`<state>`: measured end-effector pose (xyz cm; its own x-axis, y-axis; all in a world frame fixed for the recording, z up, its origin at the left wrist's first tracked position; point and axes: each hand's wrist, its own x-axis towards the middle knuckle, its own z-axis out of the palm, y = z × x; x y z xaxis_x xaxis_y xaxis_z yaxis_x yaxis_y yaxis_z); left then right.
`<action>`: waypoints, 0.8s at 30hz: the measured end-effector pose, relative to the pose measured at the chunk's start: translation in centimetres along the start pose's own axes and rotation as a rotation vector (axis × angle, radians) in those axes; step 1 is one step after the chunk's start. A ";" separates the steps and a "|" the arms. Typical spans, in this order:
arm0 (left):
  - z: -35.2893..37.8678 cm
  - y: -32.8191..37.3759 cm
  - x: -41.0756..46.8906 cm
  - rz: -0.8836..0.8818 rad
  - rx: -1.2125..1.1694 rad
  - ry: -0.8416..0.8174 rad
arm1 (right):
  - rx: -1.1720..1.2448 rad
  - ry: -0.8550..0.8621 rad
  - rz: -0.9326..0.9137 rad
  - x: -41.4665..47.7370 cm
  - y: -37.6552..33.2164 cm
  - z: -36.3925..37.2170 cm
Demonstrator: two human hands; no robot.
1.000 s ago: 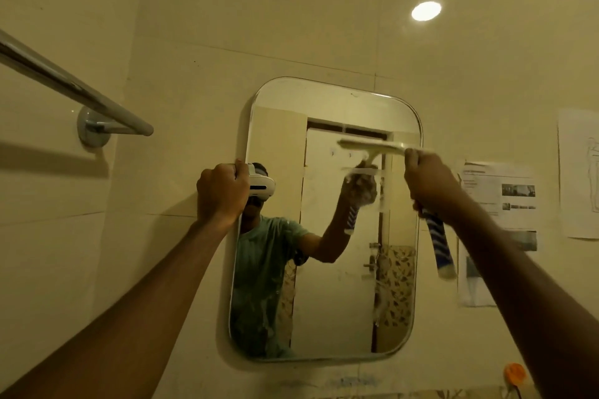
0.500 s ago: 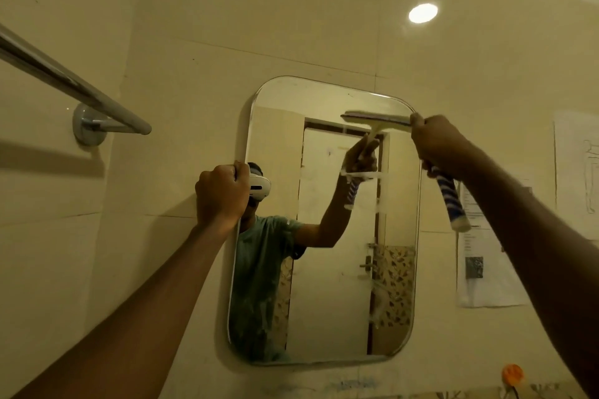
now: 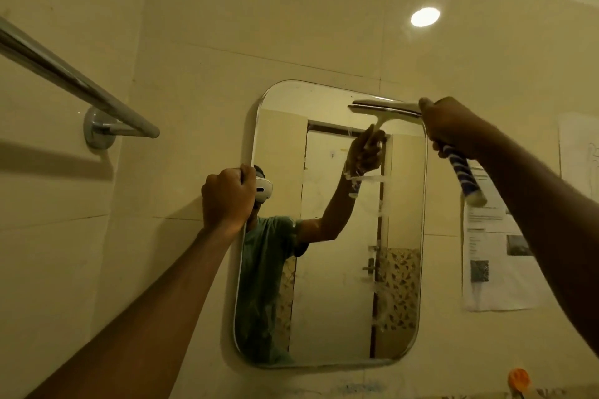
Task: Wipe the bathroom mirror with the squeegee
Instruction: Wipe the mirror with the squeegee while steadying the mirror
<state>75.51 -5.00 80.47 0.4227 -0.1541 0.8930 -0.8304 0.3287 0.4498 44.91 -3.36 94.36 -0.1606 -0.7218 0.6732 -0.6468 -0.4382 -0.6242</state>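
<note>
A rounded rectangular mirror hangs on the tiled wall in the middle of the view. My left hand grips its left edge at about mid-height. My right hand holds a squeegee by its blue-and-white striped handle, which sticks out below my fist. The pale blade lies level against the glass near the mirror's top right corner. Streaks of foam show on the glass below the blade. The mirror reflects a person with a raised arm.
A chrome towel bar juts from the wall at the upper left. Printed paper sheets are stuck to the wall right of the mirror. An orange object sits at the bottom right. A round light reflection glows above.
My right hand has carried the squeegee upward along the mirror's right side, from mid-height to near the top edge. My left hand has stayed on the left edge.
</note>
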 end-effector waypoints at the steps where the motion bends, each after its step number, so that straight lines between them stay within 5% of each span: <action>1: 0.0 0.0 0.0 -0.001 -0.005 -0.004 | 0.000 -0.024 0.011 -0.1 0.2 0.3; 10: -0.6 0.6 -0.1 -0.014 -0.037 -0.014 | -0.054 -0.199 0.083 -9.7 7.9 4.9; 17: -0.3 0.2 -0.2 -0.008 0.004 0.009 | 0.021 0.042 -0.061 -2.0 0.8 1.1; 24: -0.3 0.4 -0.1 0.004 -0.042 0.009 | 0.040 -0.038 -0.059 -4.4 4.5 4.1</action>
<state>75.29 -4.55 80.52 0.4229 -0.1439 0.8947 -0.8164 0.3679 0.4451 45.83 -4.36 86.96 -0.0944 -0.7132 0.6946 -0.6236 -0.5016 -0.5997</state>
